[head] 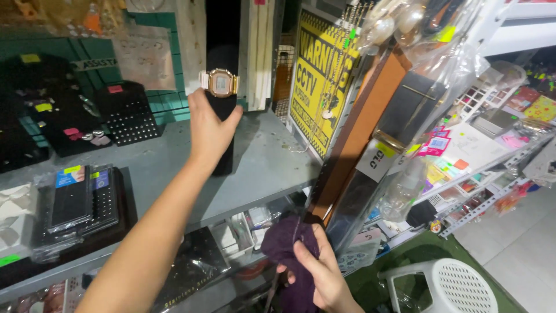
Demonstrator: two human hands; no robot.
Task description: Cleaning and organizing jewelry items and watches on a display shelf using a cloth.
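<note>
- Head view shows two hands of yours: your left hand (209,128), at upper centre of the frame, is wrapped around one tall black display stand (223,104) standing on the grey shelf (266,162).
- One rose-gold digital watch (220,82) is strapped around that stand, just above your thumb and fingers.
- Your right hand (321,272), at lower centre, is closed on one dark purple cloth (286,246), pinched between thumb and fingers.
- That cloth touches the lower end of a clear plastic packet (399,127) holding two belts, one brown and one black, which leans diagonally across the right half of the frame.
- One yellow warning sign (315,87) stands behind the packet.
- One white plastic stool (449,287) sits at lower right.
- Two black earring cards lie at lower left of the shelf.
</note>
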